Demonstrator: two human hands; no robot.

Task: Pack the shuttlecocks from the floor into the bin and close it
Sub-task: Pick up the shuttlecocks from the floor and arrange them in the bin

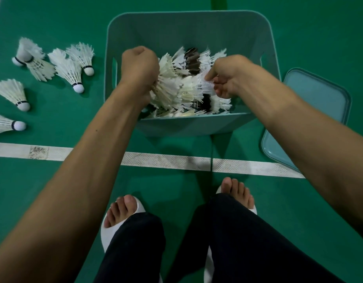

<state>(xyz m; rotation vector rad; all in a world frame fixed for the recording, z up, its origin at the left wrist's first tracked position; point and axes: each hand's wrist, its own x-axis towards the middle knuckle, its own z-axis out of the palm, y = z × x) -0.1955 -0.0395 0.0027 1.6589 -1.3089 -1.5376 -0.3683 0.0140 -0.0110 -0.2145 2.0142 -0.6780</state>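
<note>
A teal plastic bin (188, 25) stands open on the green court floor, its bottom covered by a heap of white feather shuttlecocks (176, 92). Both hands are down inside it. My left hand (139, 66) is curled, its fingers hidden among the feathers at the left of the heap. My right hand (227, 76) pinches a blurred white shuttlecock (205, 85) between thumb and fingers above the heap. Several more shuttlecocks (68, 72) lie on the floor left of the bin. The teal lid (319, 103) lies flat on the floor to the bin's right.
A white court line (166, 161) crosses the floor between the bin and my feet (123, 211), which are in white slides. A dark green stripe runs away behind the bin. Green floor stretches around on all sides.
</note>
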